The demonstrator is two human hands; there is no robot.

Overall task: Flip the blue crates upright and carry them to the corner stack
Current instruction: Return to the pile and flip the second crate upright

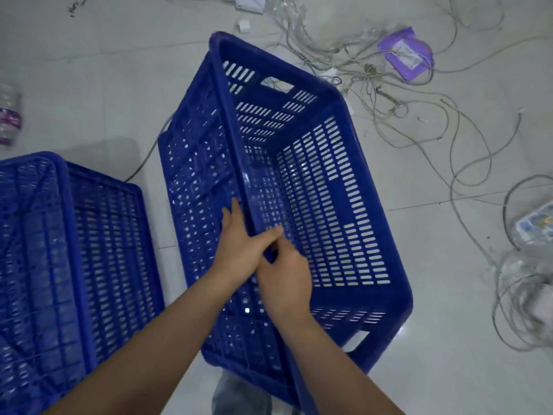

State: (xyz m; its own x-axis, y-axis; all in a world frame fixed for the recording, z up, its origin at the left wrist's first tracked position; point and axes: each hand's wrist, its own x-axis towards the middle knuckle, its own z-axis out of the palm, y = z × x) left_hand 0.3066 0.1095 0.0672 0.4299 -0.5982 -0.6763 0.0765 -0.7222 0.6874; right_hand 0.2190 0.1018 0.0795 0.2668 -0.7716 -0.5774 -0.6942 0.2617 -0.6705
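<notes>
A big blue slotted crate [329,181] stands tilted on the white floor in the middle, its open side turned up and to the right so I look into it. My left hand [239,250] grips the crate's near upper rim, fingers on the outer wall and thumb over the edge. My right hand [284,280] holds the same rim just beside it, fingers curled inside. A second blue crate [74,259] lies upside down at the left, bottom grid facing up.
Tangled grey cables [404,94] spread over the floor behind and right of the crate. A purple packet [407,53] lies among them. A clear plastic bottle [9,115] sits at the far left, plastic-wrapped items [532,229] at the right edge.
</notes>
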